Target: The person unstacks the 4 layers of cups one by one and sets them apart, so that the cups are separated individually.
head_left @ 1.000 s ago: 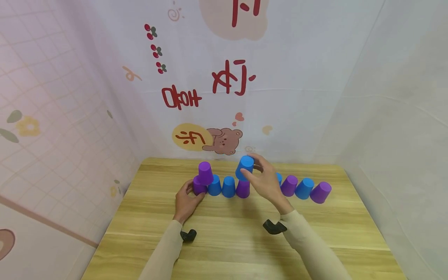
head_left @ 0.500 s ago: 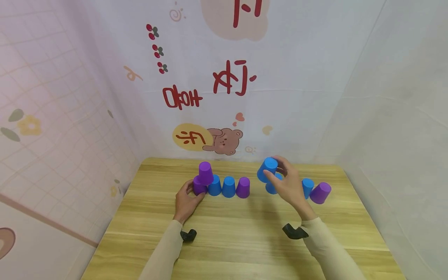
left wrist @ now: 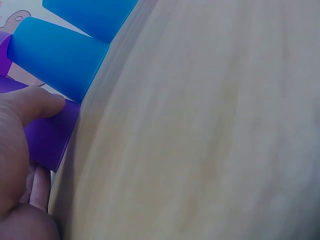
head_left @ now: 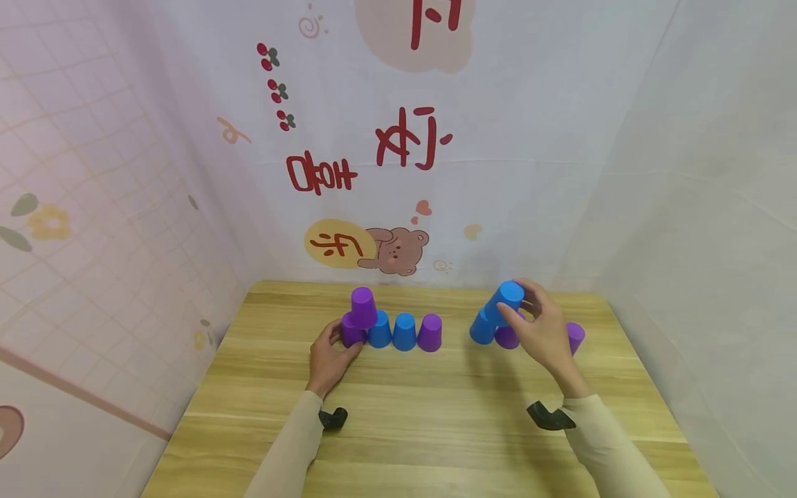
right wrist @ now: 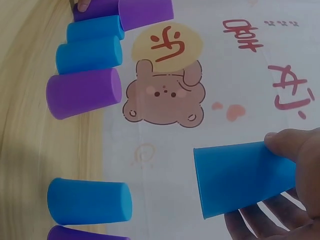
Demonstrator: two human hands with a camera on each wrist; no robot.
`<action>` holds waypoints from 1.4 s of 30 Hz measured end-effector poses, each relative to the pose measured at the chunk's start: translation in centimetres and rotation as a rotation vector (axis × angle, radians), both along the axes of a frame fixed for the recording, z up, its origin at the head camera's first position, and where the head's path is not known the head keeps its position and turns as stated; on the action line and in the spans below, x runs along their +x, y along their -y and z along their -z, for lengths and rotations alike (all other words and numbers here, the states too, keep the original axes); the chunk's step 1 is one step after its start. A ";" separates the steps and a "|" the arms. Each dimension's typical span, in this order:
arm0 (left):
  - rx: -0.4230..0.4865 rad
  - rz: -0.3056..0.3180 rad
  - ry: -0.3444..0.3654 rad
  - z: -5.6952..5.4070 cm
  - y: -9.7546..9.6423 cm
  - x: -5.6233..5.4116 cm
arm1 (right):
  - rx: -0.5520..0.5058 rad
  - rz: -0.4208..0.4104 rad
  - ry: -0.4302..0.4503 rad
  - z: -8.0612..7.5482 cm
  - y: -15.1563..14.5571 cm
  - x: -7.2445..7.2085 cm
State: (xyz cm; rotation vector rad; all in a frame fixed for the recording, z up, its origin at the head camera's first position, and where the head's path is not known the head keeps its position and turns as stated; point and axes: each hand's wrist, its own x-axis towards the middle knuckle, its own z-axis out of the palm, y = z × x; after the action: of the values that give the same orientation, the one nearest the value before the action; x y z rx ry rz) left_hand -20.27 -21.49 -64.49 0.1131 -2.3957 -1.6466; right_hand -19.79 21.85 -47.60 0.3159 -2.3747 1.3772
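Observation:
My left hand [head_left: 330,361] grips an upside-down purple cup [left wrist: 50,132] at the left end of a row, thumb on its near side. A second purple cup [head_left: 364,308] stands on top, over that cup and the blue cup [head_left: 379,330] beside it. Further right in the row come another blue cup [head_left: 404,333] and a purple cup [head_left: 429,334]. My right hand [head_left: 540,328] holds a blue cup [right wrist: 240,177] in the air, mouth down, above a standing blue cup [right wrist: 90,201] and a purple cup [head_left: 507,337]. In the right wrist view a gap separates it from those below.
One more purple cup [head_left: 575,337] stands at the right end, partly behind my right hand. The wooden table [head_left: 423,429] meets a printed cloth wall [head_left: 542,207] behind the cups. Bare wood lies between the two groups of cups.
My right hand has carried the blue cup rightward, from above the left row's purple cup to above the right group. My left hand and the stacked purple cup have stayed in place.

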 end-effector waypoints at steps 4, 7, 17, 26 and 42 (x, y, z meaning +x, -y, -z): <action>-0.017 -0.005 0.007 0.1 0.0 0.0 | 0.013 0.005 -0.018 0.3 -0.2 0.1; -0.019 -0.006 0.002 0.2 0.1 0.0 | 0.018 0.011 -0.020 0.5 -0.2 0.2; -0.008 0.000 -0.009 0.3 0.0 -0.1 | 0.002 -0.002 0.010 2.2 -0.2 0.3; -0.004 -0.011 -0.002 0.3 0.0 -0.2 | 0.021 -0.003 0.055 5.0 -0.4 0.8; 0.009 -0.003 -0.007 0.0 -0.1 -0.2 | 0.020 0.053 0.116 9.7 -0.1 1.1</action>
State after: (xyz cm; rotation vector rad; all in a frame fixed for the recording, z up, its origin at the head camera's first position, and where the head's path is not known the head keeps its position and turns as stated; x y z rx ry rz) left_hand -20.44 -21.42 -64.51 0.1119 -2.3815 -1.6543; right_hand -18.68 21.91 -57.30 0.1815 -2.4732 1.3833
